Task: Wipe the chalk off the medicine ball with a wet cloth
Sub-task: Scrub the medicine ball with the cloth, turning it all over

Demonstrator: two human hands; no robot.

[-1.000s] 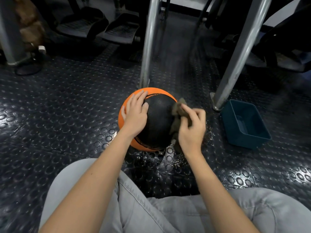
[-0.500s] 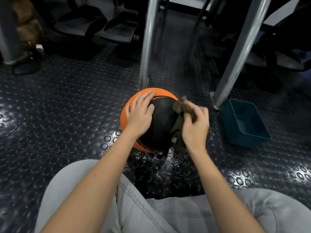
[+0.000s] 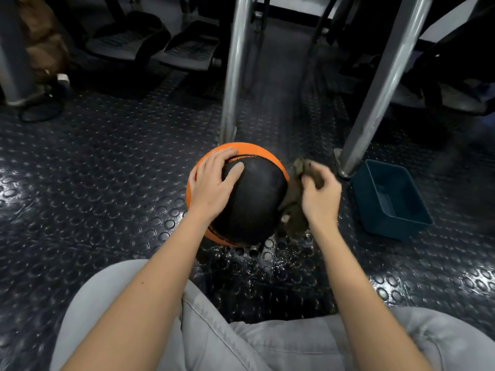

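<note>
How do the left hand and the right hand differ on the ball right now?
The left hand lies flat and bare, fingers spread, on the top left of the medicine ball; the right hand curls round the cloth at the ball's right side. The left hand looks sharp, the right hand blurred. Both are at the ball.

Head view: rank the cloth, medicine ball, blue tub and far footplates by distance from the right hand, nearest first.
1. Cloth: gripped in the right hand.
2. Medicine ball: just left, against the cloth.
3. Blue tub: on the floor, right.
4. Footplates: far back, left.
</note>
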